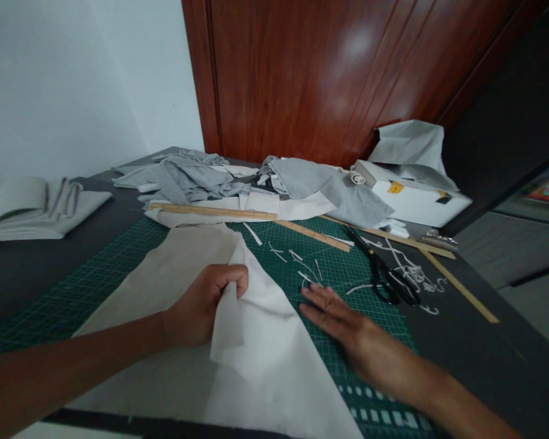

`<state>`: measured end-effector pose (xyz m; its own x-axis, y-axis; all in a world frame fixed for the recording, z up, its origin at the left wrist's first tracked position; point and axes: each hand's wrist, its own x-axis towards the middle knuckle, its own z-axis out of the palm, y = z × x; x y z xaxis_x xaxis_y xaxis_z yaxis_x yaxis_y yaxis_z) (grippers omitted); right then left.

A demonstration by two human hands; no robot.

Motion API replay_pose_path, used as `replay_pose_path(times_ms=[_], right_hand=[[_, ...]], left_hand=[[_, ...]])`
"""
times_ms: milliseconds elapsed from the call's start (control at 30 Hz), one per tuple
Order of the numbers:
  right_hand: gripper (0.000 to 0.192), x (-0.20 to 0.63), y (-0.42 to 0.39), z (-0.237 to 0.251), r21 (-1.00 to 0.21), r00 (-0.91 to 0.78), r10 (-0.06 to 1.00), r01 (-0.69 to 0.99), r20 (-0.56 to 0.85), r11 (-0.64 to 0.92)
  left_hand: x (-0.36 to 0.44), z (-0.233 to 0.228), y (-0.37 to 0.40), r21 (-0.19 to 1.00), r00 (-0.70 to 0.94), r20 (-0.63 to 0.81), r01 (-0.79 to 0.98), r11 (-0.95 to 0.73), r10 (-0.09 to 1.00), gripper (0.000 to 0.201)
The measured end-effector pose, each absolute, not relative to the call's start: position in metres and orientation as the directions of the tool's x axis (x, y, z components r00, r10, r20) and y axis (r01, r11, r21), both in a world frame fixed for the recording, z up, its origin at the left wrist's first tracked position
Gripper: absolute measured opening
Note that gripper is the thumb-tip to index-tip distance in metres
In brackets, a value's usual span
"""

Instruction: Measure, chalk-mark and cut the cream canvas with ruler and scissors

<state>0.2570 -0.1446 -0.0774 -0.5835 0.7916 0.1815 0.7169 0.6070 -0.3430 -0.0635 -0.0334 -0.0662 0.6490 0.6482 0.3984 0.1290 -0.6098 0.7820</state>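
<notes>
A large piece of off-white fabric [165, 268] lies across the green cutting mat [368, 329] in front of me. My left hand [208, 302] is closed on a bunched fold of it, lifting that part a little. To the right of the fabric, my right hand [343, 320] rests on the mat with its fingers stretched out, holding nothing. Thin white fabric scraps [308, 274] lie just beyond its fingertips. Black-handled scissors [384, 274] sit to the right of these scraps, blades pointing away.
Wooden rulers [313, 235] lie beyond the fabric and at the right. Crumpled grey cloth [187, 177] is heaped at the back, with a white box [412, 195] at back right. Folded off-white fabric [50, 210] sits at the left, and tangled white strips [414, 271] lie by the scissors.
</notes>
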Motion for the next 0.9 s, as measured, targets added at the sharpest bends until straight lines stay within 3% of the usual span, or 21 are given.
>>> replay_pose_path(times_ms=[100,167,300,367,467,633,700,800,900], right_hand=[[0.083,0.275,-0.114,-0.069,-0.321,-0.455,0.863,0.801,0.22,0.505],[0.084,0.265,-0.096,-0.064,-0.326,-0.513,0.831,0.764,0.216,0.556],[0.078,0.225,-0.048,-0.063,-0.341,-0.728,0.669,0.597,0.152,0.726],[0.085,0.215,-0.019,-0.064,-0.333,-0.699,0.696,0.624,0.166,0.707],[0.078,0.203,0.011,-0.06,-0.324,-0.636,0.738,0.666,0.225,0.672],[0.06,0.168,0.033,-0.059,-0.341,-0.782,0.596,0.518,0.184,0.785],[0.057,0.167,0.048,-0.058,-0.35,-0.725,0.658,0.574,0.204,0.74],[0.069,0.183,0.056,-0.053,-0.372,-0.606,0.747,0.649,0.274,0.663],[0.089,0.198,0.011,-0.048,-0.41,-0.563,0.751,0.629,0.345,0.66]], left_hand=[[-0.062,-0.066,-0.033,0.779,0.658,0.395,0.13,-0.614,0.641,0.02],[-0.061,-0.065,-0.033,0.773,0.669,0.393,0.132,-0.621,0.631,0.022],[-0.061,-0.062,-0.035,0.767,0.693,0.379,0.136,-0.627,0.613,0.028],[-0.06,-0.06,-0.037,0.768,0.699,0.37,0.141,-0.625,0.612,0.026],[-0.059,-0.058,-0.039,0.766,0.702,0.368,0.142,-0.626,0.61,0.025],[-0.057,-0.059,-0.037,0.774,0.701,0.368,0.133,-0.619,0.611,0.025],[-0.056,-0.06,-0.037,0.78,0.708,0.358,0.131,-0.611,0.609,0.024],[-0.056,-0.059,-0.038,0.789,0.716,0.338,0.137,-0.599,0.61,0.025],[-0.057,-0.058,-0.039,0.8,0.715,0.318,0.151,-0.581,0.623,0.027]])
